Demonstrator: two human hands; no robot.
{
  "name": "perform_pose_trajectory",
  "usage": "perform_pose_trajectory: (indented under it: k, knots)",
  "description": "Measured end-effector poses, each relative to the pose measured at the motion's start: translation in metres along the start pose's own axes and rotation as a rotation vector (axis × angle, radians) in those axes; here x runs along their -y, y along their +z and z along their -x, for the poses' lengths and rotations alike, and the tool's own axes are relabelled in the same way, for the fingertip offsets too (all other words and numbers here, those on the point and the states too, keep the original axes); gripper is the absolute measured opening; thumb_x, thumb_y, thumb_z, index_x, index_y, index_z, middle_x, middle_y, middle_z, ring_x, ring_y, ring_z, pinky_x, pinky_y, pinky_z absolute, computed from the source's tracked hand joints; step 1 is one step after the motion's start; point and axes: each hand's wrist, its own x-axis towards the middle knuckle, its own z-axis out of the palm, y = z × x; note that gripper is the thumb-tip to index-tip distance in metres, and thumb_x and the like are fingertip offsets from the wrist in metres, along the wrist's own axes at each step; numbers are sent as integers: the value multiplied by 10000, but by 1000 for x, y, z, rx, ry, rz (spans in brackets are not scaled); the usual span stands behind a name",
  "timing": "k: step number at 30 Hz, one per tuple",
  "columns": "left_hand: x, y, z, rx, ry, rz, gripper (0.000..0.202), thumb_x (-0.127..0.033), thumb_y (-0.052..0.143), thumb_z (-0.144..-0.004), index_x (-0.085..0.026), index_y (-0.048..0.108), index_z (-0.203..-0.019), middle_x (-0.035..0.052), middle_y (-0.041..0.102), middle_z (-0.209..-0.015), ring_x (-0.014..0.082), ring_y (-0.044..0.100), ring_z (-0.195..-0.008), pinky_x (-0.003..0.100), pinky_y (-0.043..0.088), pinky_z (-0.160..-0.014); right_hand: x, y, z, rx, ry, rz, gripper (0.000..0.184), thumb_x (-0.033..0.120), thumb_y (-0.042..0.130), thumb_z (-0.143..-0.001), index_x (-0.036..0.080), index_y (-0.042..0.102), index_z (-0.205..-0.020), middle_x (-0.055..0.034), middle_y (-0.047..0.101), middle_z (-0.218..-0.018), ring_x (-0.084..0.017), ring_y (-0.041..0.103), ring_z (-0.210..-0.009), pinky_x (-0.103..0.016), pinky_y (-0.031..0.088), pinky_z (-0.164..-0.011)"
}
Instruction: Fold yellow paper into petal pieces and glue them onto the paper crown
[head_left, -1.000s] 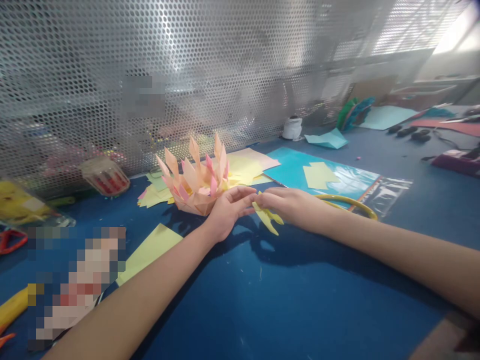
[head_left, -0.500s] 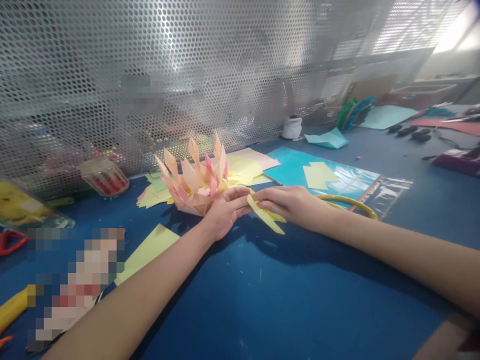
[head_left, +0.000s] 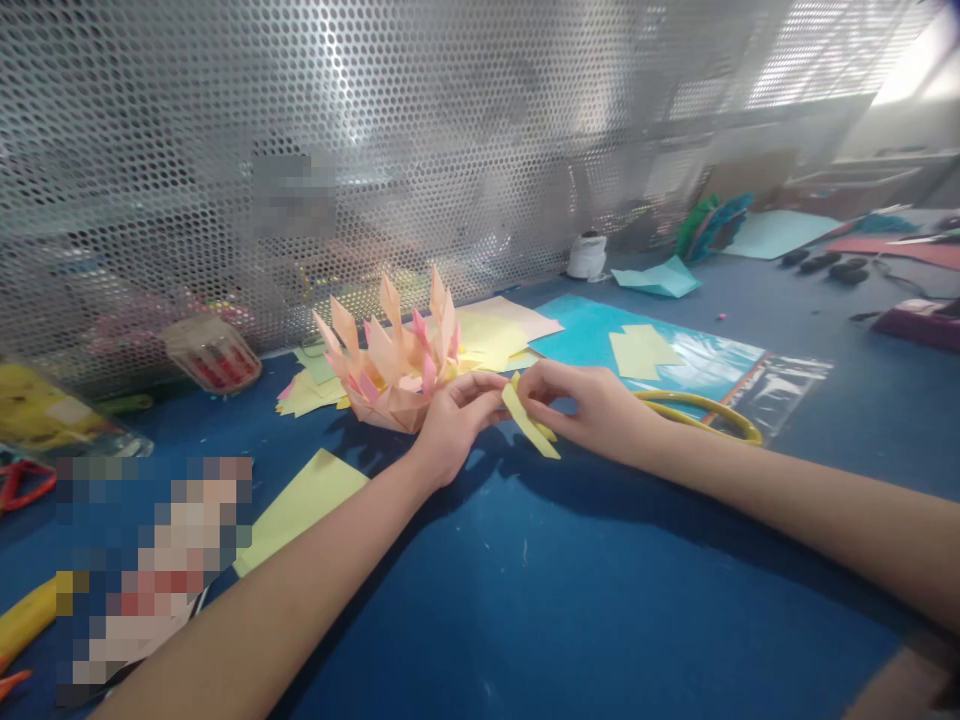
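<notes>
Between both hands, a little above the blue tabletop [head_left: 600, 590], is a folded piece of yellow paper [head_left: 531, 425]. My left hand [head_left: 457, 420] pinches its left side between thumb and fingers. On its right side, my right hand [head_left: 574, 400] grips the paper with curled fingertips; part of the fold is hidden there. Just behind my left hand stands a peach and pink folded-paper crown-like piece [head_left: 394, 385] with upright points. A sheet of yellow-green paper [head_left: 304, 505] lies flat beside my left forearm.
Loose yellow and peach papers [head_left: 495, 335] lie behind the crown-like piece. A blue packet [head_left: 585, 330] and a yellow ring-shaped handle [head_left: 712, 405] are at right. A tipped jar [head_left: 214, 355], red scissors handles [head_left: 26, 485] and a perforated metal panel [head_left: 450, 130] are around the edges.
My right hand has shifted its hold, its fingers now more bent and raised over the folded yellow paper. The paper's loose end has moved slightly up and left. My left hand keeps its pinch.
</notes>
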Motion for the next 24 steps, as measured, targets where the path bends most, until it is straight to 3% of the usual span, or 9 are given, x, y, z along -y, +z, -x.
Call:
perform_pose_trajectory:
  k: [2,7,16,24]
  knots:
    - [0,1,0,18,6,-11,113,-192,719,-688,-167,654,-777,-5,654,-760,144,639,-760,337,504,-809,-1,0,0,-47,30,3,69,221,508,-866,188,568,-873,-7,661,-732,-106,614,-615,-203,494,-581]
    - [3,0,1,42,7,-67,330,-163,801,-629,-177,663,-929,20,680,-937,145,635,-819,335,486,-831,-5,0,1,-118,39,48,123,219,521,-871,171,634,-855,-9,685,-716,-106,604,-574,-204,477,-559]
    - [5,-2,-1,28,-11,-95,348,-221,863,-538,-183,729,-857,18,708,-830,147,633,-808,329,471,-856,-11,-11,-3,-41,-192,136,212,244,512,-904,201,681,-784,-39,721,-798,-143,654,-693,-234,507,-644]
    - [6,-4,-3,55,-70,-93,359,-139,846,-527,-161,681,-845,-4,646,-825,119,597,-784,323,454,-840,-18,-5,1,-71,-300,224,259,209,497,-914,179,622,-689,-40,700,-706,-136,645,-631,-219,487,-582]
